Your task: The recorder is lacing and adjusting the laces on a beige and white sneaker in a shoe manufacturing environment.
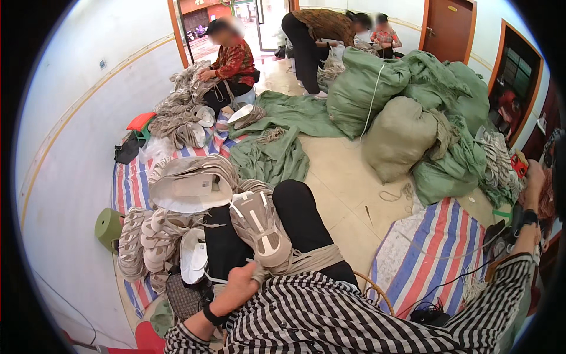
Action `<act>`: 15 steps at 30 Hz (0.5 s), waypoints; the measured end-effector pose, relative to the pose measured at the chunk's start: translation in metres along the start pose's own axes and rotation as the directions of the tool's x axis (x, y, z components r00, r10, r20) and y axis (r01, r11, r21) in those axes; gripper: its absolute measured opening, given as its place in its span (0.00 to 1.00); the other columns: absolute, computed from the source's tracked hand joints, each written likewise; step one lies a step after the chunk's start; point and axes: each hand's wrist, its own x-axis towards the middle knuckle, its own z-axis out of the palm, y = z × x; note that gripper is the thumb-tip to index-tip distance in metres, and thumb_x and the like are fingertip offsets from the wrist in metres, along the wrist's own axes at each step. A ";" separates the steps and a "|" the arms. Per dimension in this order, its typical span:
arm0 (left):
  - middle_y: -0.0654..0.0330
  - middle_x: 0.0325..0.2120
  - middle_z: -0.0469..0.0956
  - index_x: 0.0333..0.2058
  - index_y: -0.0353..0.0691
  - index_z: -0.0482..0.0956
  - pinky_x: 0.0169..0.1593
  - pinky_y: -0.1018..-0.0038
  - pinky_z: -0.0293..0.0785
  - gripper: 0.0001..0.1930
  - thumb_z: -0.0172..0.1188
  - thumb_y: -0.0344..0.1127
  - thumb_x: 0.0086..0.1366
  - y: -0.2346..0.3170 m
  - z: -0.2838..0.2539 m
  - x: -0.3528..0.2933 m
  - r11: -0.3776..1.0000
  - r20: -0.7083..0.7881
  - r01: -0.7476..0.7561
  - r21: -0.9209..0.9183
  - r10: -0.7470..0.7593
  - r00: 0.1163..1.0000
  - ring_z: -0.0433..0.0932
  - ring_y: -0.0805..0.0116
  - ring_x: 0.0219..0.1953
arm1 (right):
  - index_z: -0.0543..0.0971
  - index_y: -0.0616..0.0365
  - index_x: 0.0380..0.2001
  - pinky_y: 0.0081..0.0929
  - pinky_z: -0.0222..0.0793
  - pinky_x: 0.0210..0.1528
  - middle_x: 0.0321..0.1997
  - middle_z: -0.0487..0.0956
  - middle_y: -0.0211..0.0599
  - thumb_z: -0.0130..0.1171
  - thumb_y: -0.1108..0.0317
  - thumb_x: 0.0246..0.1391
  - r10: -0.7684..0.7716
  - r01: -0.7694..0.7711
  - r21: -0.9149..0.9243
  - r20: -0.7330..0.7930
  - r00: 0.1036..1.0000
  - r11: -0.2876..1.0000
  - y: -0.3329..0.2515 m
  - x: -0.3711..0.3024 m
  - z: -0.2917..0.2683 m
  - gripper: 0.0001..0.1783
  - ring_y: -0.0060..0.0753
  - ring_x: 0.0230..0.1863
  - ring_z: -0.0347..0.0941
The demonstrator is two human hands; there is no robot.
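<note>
A grey-beige shoe upper with pale strips lies across my black-trousered lap, its rounded end toward me. Beside that end, my left hand is closed on beige shoelaces. More beige laces lie in a bundle over my right thigh. My right hand is stretched far out to the right, its fingers curled; what they hold, if anything, I cannot make out. Against my left leg rests a heap of shoe uppers, with a large pale-lined upper above it.
Striped sheets cover parts of the tiled floor. Bulging green sacks stand at the back right, near a khaki sack. A seated person handles uppers at the back left; another person bends over. A green stool stands left.
</note>
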 end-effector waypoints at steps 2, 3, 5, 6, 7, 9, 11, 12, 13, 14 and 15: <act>0.49 0.22 0.78 0.30 0.36 0.75 0.30 0.59 0.73 0.05 0.59 0.31 0.56 0.025 0.005 0.005 0.827 0.175 -0.183 0.532 0.104 0.979 0.78 0.49 0.25 | 0.77 0.63 0.39 0.38 0.69 0.46 0.40 0.77 0.49 0.50 0.72 0.53 -0.216 0.362 -0.200 0.517 0.828 0.910 -0.087 -0.056 0.082 0.12 0.51 0.44 0.74; 0.49 0.22 0.78 0.30 0.36 0.75 0.30 0.59 0.73 0.05 0.59 0.31 0.56 0.037 0.001 -0.005 0.814 0.133 -0.130 0.566 0.066 0.989 0.78 0.49 0.25 | 0.78 0.62 0.38 0.38 0.69 0.44 0.36 0.78 0.48 0.50 0.73 0.54 -0.331 0.306 0.127 0.402 0.853 0.943 -0.190 -0.091 0.114 0.11 0.50 0.41 0.75; 0.46 0.21 0.74 0.28 0.36 0.71 0.29 0.52 0.70 0.10 0.60 0.35 0.54 0.044 -0.012 -0.014 0.818 0.150 -0.114 0.564 0.035 0.988 0.75 0.39 0.27 | 0.80 0.63 0.34 0.29 0.68 0.32 0.21 0.74 0.36 0.54 0.72 0.56 -0.120 -0.374 0.513 0.696 0.708 0.773 -0.375 -0.090 0.071 0.07 0.29 0.26 0.70; 0.50 0.29 0.78 0.38 0.38 0.74 0.36 0.54 0.72 0.14 0.60 0.33 0.52 0.031 -0.020 -0.012 0.798 0.212 -0.100 0.594 -0.036 0.977 0.78 0.45 0.34 | 0.79 0.63 0.33 0.28 0.65 0.27 0.20 0.70 0.37 0.55 0.71 0.56 -0.195 -0.441 0.559 0.747 0.636 0.703 -0.428 -0.085 0.034 0.07 0.23 0.23 0.65; 0.50 0.29 0.78 0.38 0.38 0.74 0.36 0.54 0.72 0.14 0.60 0.33 0.52 0.031 -0.029 -0.015 0.793 0.204 -0.092 0.602 -0.042 0.978 0.78 0.45 0.34 | 0.79 0.62 0.33 0.29 0.64 0.26 0.19 0.69 0.43 0.55 0.71 0.55 -0.371 -0.276 0.720 0.601 0.708 0.637 -0.459 -0.106 0.054 0.06 0.26 0.21 0.65; 0.51 0.35 0.78 0.41 0.39 0.75 0.41 0.57 0.72 0.16 0.62 0.35 0.53 0.039 -0.050 -0.024 0.755 0.230 -0.184 0.630 0.044 0.972 0.77 0.49 0.39 | 0.81 0.59 0.33 0.37 0.68 0.28 0.25 0.76 0.52 0.57 0.70 0.53 -0.602 -0.035 0.825 0.439 0.667 0.563 -0.547 -0.105 0.018 0.06 0.49 0.23 0.73; 0.53 0.38 0.77 0.44 0.40 0.76 0.45 0.61 0.71 0.18 0.63 0.37 0.54 0.064 -0.067 -0.027 0.768 0.237 -0.145 0.623 -0.009 0.971 0.75 0.52 0.43 | 0.79 0.54 0.35 0.41 0.70 0.28 0.26 0.78 0.46 0.57 0.69 0.51 -0.764 0.072 0.915 0.286 0.579 0.398 -0.607 -0.121 0.003 0.07 0.51 0.27 0.75; 0.52 0.38 0.77 0.47 0.39 0.75 0.46 0.62 0.71 0.20 0.64 0.36 0.54 0.076 -0.074 -0.026 0.822 0.233 -0.142 0.552 0.011 0.972 0.75 0.51 0.43 | 0.78 0.52 0.35 0.42 0.71 0.27 0.26 0.78 0.43 0.57 0.69 0.51 -0.831 0.152 0.950 0.152 0.535 0.271 -0.635 -0.128 -0.004 0.07 0.49 0.27 0.76; 0.51 0.39 0.77 0.49 0.39 0.74 0.47 0.62 0.72 0.23 0.66 0.35 0.54 0.089 -0.080 -0.024 0.867 0.225 -0.137 0.478 0.030 0.974 0.75 0.50 0.44 | 0.77 0.52 0.35 0.42 0.71 0.27 0.26 0.78 0.41 0.57 0.69 0.50 -0.869 0.140 0.973 0.097 0.485 0.186 -0.661 -0.131 -0.018 0.07 0.48 0.27 0.76; 0.54 0.41 0.79 0.52 0.37 0.74 0.47 0.69 0.73 0.26 0.66 0.26 0.52 0.103 -0.083 -0.018 0.929 0.192 -0.146 0.339 0.084 0.978 0.77 0.59 0.43 | 0.75 0.52 0.35 0.42 0.71 0.26 0.26 0.77 0.39 0.57 0.69 0.50 -0.900 0.124 0.986 0.044 0.434 0.108 -0.683 -0.134 -0.034 0.07 0.46 0.27 0.76; 0.54 0.41 0.79 0.52 0.37 0.74 0.47 0.69 0.73 0.26 0.66 0.26 0.52 0.108 -0.082 -0.007 0.931 0.190 -0.141 0.338 0.079 0.979 0.77 0.59 0.43 | 0.75 0.50 0.36 0.38 0.68 0.22 0.26 0.76 0.33 0.56 0.69 0.52 -0.916 0.234 0.968 -0.015 0.400 0.086 -0.701 -0.141 -0.041 0.07 0.40 0.25 0.76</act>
